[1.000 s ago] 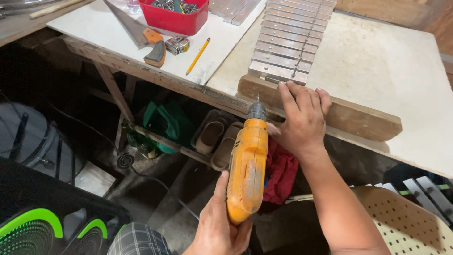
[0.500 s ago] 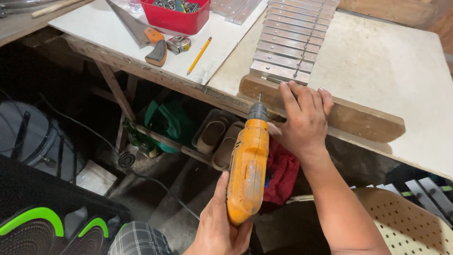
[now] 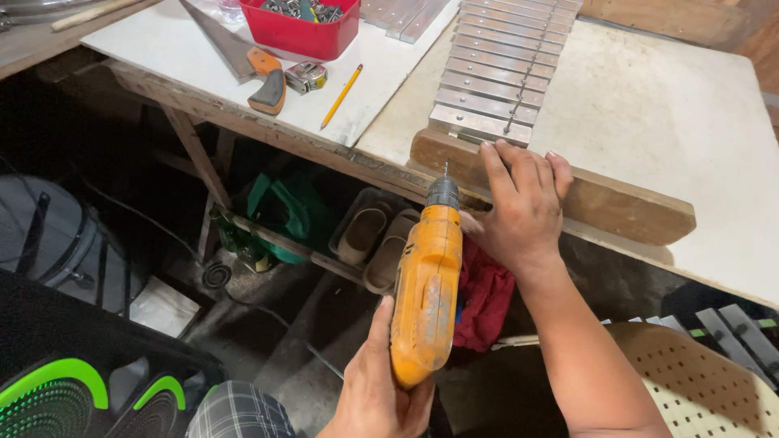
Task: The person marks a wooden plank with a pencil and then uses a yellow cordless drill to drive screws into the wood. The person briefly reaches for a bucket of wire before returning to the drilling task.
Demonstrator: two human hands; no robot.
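On the white board lie a red tray (image 3: 304,36) of screws, a yellow pencil (image 3: 341,96), a tape measure (image 3: 305,77) and a handsaw (image 3: 258,75)

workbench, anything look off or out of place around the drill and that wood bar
Nothing looks damaged or spilled. The one awkward spot: the right hand is pressed on the wooden bar right beside the drill bit's tip, which the left hand aims at the bar's edge. The metal bars lie in an even row.
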